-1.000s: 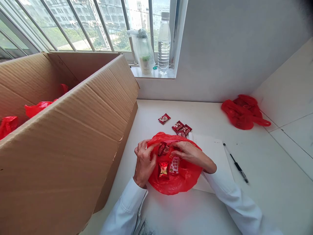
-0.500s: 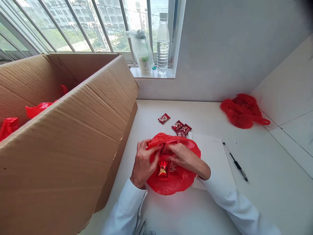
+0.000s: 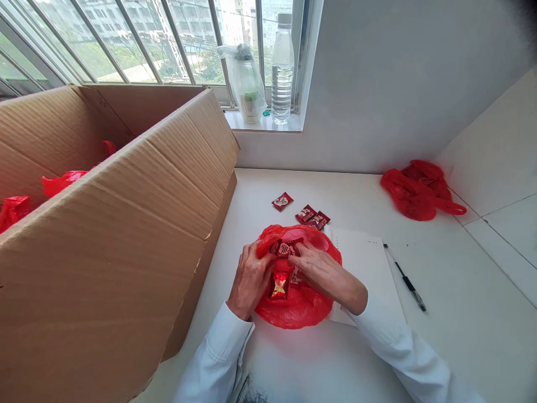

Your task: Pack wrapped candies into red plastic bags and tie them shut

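Centre of desk [image 3: 440, 313]: red bag [image 3: 293, 308], mouth toward 12 o'clock, gold-wrapped sweet [image 3: 279, 284] and small packets inside. left hand [image 3: 250, 278] at bag's 9 o'clock, fingers curled, pinching bag rim. right hand [image 3: 324, 272] at 3 o'clock, fingers pressed together over mouth; pinching film or packet, cannot tell. loose packets [image 3: 312, 215] just past bag at 12. paper sheet [image 3: 364, 257] under bag's 3 o'clock edge, pen [image 3: 405, 285] beside it. cardboard box [image 3: 126, 224] at 9 o'clock. crumpled bag [image 3: 415, 190] at 2 o'clock, well apart.
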Demonstrator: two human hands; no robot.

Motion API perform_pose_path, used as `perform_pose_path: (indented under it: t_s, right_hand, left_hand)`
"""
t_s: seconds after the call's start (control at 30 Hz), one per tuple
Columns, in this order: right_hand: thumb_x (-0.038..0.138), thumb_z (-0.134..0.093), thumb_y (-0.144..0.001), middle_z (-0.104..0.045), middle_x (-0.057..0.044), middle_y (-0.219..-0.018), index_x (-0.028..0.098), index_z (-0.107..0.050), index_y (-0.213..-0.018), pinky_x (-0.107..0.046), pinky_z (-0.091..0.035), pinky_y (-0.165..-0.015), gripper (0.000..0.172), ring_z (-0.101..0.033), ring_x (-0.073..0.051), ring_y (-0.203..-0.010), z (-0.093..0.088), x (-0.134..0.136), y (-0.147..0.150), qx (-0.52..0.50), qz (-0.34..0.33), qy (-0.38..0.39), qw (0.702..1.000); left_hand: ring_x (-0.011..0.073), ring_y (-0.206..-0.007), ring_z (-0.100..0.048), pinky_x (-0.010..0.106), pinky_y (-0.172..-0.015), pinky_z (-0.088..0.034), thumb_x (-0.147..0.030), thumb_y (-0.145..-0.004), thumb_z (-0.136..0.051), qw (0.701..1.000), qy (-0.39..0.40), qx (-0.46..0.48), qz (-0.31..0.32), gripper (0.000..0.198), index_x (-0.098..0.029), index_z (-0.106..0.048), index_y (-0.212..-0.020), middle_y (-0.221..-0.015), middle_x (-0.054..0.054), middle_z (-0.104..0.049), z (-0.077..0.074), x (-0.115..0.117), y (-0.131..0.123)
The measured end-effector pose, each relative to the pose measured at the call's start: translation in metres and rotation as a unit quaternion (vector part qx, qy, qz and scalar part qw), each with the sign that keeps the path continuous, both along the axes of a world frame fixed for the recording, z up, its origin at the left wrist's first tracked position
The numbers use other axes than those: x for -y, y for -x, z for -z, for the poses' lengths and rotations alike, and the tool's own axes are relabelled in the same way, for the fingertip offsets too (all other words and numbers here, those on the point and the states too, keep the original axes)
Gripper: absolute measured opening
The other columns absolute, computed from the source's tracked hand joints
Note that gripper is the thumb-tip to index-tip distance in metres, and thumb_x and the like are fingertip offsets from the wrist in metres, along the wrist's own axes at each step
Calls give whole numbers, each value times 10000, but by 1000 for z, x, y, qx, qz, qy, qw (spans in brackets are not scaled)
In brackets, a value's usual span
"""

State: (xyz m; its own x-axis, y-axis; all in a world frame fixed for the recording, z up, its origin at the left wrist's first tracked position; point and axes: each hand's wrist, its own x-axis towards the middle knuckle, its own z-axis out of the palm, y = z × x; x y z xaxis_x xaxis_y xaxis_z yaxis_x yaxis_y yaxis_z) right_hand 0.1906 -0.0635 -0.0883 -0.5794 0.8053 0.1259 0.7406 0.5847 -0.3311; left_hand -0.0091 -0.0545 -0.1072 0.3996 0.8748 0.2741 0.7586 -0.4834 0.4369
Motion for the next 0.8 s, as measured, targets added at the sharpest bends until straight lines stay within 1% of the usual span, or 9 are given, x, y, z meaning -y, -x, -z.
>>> perform_pose_path:
  t_s: [0.07, 0.13, 0.2, 0.33, 0.5, 0.57, 0.63, 0.7, 0.8]
  right_hand:
    - [74, -405, -901, -529, -53, -981, 233, -602, -946, -318, -460, -716, 257, -504, -196, -916, -5, 2, 9, 16, -50, 10, 999]
    - [73, -412, -912, -516, -45, -945, 253, -613, -966, -306, -439, -687, 275, -488, -189, -882, -4, 5, 19, 39, -100, 21, 994]
    - [92, -424, -926, -507, -40, -922, 264, -612, -989, -305, -422, -669, 263, -475, -191, -863, -1, 9, 26, 53, -118, 24, 991]
    - [106, -424, -935, -505, -42, -932, 234, -589, -929, -323, -423, -701, 209, -473, -194, -880, 5, 12, 29, 61, -108, 12, 992]
    - [52, -390, -910, -522, -62, -957, 205, -555, -903, -361, -445, -794, 225, -499, -210, -948, 0, 12, 24, 87, -77, -32, 993]
    - [33, -375, -901, -530, -83, -1010, 195, -544, -932, -394, -438, -857, 236, -504, -227, -1012, -2, 12, 22, 96, -59, -63, 992]
    - [28, -369, -896, -540, -94, -1028, 194, -539, -954, -408, -444, -865, 245, -517, -238, -1026, -2, 12, 22, 102, -46, -75, 991]
    - [31, -369, -897, -556, -92, -1017, 204, -534, -1033, -398, -467, -822, 275, -544, -232, -977, -2, 11, 22, 99, -38, -63, 992]
    - [33, -383, -889, -575, -86, -1056, 224, -477, -1214, -378, -488, -775, 388, -558, -221, -938, -6, 7, 14, 73, -30, -31, 996]
  left_hand:
    - [236, -1065, -468, 413, -915, -483, -133, -897, -489, 1000, 1, 5, -2, 228, -235, -670, -991, -1187, 73, -543, 0, -1, 0]
    - [232, -1045, -482, 399, -900, -494, -95, -874, -496, 1000, 0, 10, -3, 243, -230, -672, -975, -1150, 73, -558, 1, -2, 0]
    - [227, -1037, -486, 389, -899, -497, -69, -864, -488, 1000, -2, 15, -4, 275, -238, -671, -980, -1133, 70, -563, 1, -2, 0]
    - [227, -1018, -485, 385, -885, -499, -74, -876, -475, 1000, -2, 18, -6, 274, -241, -669, -975, -1120, 72, -561, 0, -2, 0]
    - [224, -987, -489, 381, -863, -502, -111, -890, -483, 1000, 2, 21, -12, 201, -213, -653, -921, -1090, 71, -574, -1, 0, 1]
    - [221, -998, -491, 378, -875, -501, -119, -892, -484, 1000, 0, 27, -13, 189, -212, -646, -923, -1096, 65, -579, -1, 0, 2]
    - [222, -1006, -492, 382, -881, -499, -122, -893, -484, 999, -4, 32, -17, 190, -217, -644, -934, -1098, 60, -582, -1, 0, 2]
    - [224, -1009, -495, 394, -887, -495, -103, -891, -470, 999, -10, 38, -24, 215, -217, -641, -953, -1088, 61, -585, 0, -1, 2]
    - [220, -1019, -501, 399, -896, -490, -70, -889, -442, 998, -22, 49, -32, 259, -207, -630, -1003, -1092, 69, -583, 0, -1, 2]
